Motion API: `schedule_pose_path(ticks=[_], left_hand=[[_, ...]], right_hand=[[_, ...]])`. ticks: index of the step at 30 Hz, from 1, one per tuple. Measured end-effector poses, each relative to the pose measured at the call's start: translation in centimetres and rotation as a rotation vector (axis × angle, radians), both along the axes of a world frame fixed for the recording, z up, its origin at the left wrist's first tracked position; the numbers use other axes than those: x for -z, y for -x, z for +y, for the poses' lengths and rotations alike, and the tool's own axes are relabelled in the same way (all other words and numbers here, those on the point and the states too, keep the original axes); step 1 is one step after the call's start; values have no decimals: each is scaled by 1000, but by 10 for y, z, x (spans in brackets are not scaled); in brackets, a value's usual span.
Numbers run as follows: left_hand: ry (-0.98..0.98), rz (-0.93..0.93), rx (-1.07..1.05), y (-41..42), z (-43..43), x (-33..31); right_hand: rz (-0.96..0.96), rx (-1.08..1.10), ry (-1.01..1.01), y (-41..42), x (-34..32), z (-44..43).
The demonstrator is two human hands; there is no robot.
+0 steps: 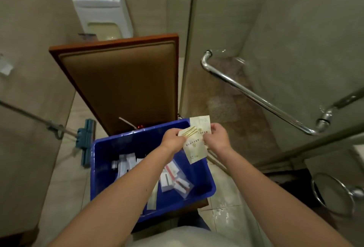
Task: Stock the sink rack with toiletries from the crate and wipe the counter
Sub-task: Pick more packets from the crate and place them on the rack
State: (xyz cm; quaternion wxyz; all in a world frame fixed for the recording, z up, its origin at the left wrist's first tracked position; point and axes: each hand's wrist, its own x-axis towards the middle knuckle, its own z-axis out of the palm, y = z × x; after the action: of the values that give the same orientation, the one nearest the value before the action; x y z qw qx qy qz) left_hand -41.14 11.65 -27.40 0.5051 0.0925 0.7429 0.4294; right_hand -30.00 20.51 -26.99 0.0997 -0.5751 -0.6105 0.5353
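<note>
Forearms (126, 189) reach over blue crate (102, 156); left grip (173, 138) and right grip (216, 137) each pinch fanned cream sachets (195, 149), held above crate's far right corner. More wrapped toiletries (173, 180) lie loose in crate bottom.

Above the far right corner of the blue crate (102, 168), which holds more wrapped toiletries (173, 179), the left hand (173, 138) and right hand (216, 138) pinch cream sachets (195, 148), a mop (85, 142) lying on the floor alongside.
</note>
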Motion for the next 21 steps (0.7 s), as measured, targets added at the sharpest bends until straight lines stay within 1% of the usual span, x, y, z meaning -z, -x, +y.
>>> schedule_pose_path(ticks=[5,9,12,14,16,19,21], left_hand=[[-57,15,29,-12,-18,-20],[-43,147,73,-28,-26,-29],[-50,212,85,-44,-30,-34],[-82,165,60,-57,-32,-33],[-108,66,42,-74,-34,-32],[-141,-91,96,-112,-36,-37],[-150,-200,157,-142,-37,-45]], right_hand=[[-63,129,-137,-36,-29,-33],[-122,248,-244,-67,-42,-59],[-125,369,-253,-95,-48,-75],[-106,473,-241,-112,-51,-85],[-21,597,-202,-130,-51,-95],[146,749,-123,-158,-54,-111],[213,804,-63,-176,-56,-118]])
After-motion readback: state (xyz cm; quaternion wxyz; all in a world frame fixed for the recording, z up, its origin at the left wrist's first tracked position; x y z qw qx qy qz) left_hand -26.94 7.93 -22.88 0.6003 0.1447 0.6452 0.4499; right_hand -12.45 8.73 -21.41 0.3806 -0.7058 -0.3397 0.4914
